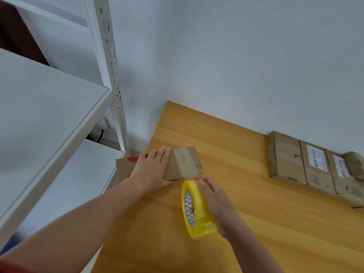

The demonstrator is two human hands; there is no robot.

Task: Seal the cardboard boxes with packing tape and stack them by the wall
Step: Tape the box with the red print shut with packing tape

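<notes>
A small flat cardboard box (192,161) lies on the wooden table (226,146) near its left edge. My left hand (151,170) rests flat on the box top with straight fingers. A strip of clear tape (184,162) runs across the box to a yellow tape roll (197,211). My right hand (214,203) grips that roll just in front of the box. Several taped cardboard boxes (289,160) stand in a row against the white wall at the right.
A white metal shelving unit (59,115) stands to the left of the table, its upright post (112,75) close to the table corner. A second cardboard box (123,168) with a red mark lies under my left hand, overhanging the table edge.
</notes>
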